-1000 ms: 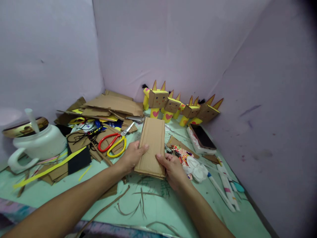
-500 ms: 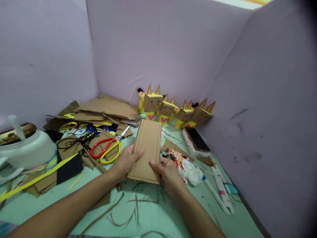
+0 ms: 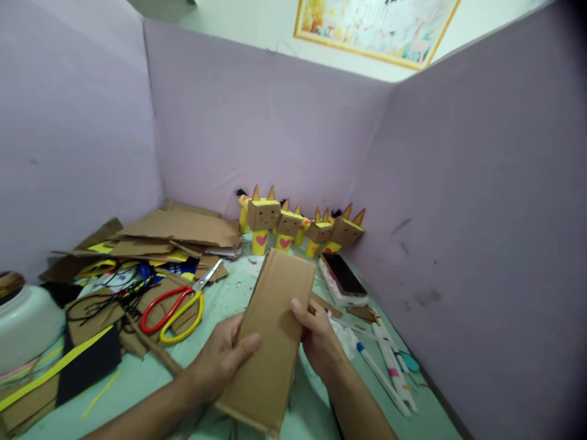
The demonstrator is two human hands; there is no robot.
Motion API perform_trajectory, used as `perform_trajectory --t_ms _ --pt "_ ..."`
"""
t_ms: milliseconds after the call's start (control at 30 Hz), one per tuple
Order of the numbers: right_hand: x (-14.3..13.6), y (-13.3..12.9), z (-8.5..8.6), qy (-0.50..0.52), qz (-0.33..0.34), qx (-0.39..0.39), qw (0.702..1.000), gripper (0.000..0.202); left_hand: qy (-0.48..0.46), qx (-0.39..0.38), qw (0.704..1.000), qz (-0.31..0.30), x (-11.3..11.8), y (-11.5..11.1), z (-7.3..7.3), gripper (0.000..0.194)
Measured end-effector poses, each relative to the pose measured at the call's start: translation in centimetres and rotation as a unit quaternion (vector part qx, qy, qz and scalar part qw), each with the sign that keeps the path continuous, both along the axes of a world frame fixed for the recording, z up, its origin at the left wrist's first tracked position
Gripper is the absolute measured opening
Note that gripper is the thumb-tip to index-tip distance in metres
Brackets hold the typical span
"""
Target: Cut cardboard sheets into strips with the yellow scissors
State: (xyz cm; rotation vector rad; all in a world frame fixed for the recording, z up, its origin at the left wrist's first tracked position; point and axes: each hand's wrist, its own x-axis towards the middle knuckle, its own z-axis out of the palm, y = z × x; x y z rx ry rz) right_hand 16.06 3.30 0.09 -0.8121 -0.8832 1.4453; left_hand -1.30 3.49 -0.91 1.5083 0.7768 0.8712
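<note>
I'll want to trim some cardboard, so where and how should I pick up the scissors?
I'd come from your near side with the left hand, once freed from the cardboard piece, and grip the red loop and yellow loop. The scissors lie loops toward you, blades pointing away.

Your left hand's (image 3: 224, 357) fingertips are hidden behind the cardboard piece (image 3: 273, 336), as are most fingers of your right hand (image 3: 318, 336). That piece also covers part of the white crumpled material (image 3: 345, 337). The picture's left edge cuts off the pale pot (image 3: 27, 327), and the top edge crops the framed picture (image 3: 376, 27), whose lettering you cannot read. Your forearms run out of view at the bottom.
</note>
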Motion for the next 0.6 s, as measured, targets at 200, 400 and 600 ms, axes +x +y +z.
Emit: perform_trajectory --t_ms 200,400,600 --pt "0.6 0.1 0.6 0.111 -0.045 -0.050 0.992 0.056 0.081 0.114 0.990 -0.023 0.4 -1.1 -0.9 0.042" --pt "0.6 0.3 0.3 0.092 -0.069 -0.037 0.993 0.069 0.104 0.140 0.984 -0.033 0.2 -1.0 -1.4 0.047" --pt "0.5 0.1 0.4 0.077 -0.104 -0.017 0.992 0.079 0.065 0.117 0.991 0.023 0.8 -1.5 -1.1 0.048"
